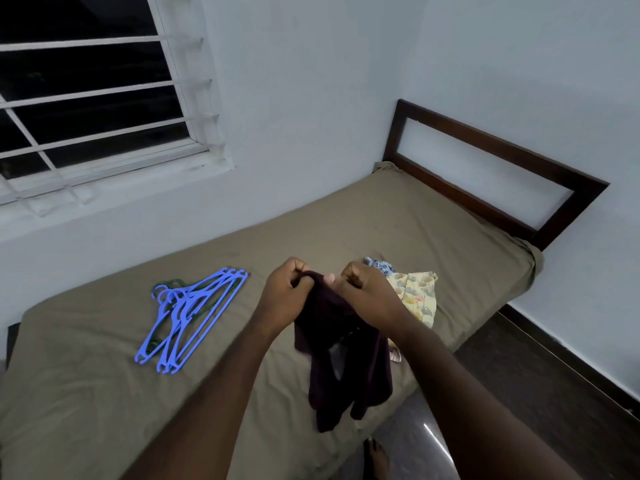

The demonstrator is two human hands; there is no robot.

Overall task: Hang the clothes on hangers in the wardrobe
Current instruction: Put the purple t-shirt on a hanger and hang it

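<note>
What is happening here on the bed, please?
A person stands at the bed and holds up a dark maroon garment with both hands. The left hand and the right hand each grip its top edge, and the rest hangs down. No hanger is in it yet. A pile of blue hangers lies on the sheet to the left, and a yellow floral garment lies to the right.

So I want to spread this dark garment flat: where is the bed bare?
Bare: the bed between the blue hangers and the dark garment, and the stretch toward the headboard. Crowded by the floral clothes at the right hand.
</note>
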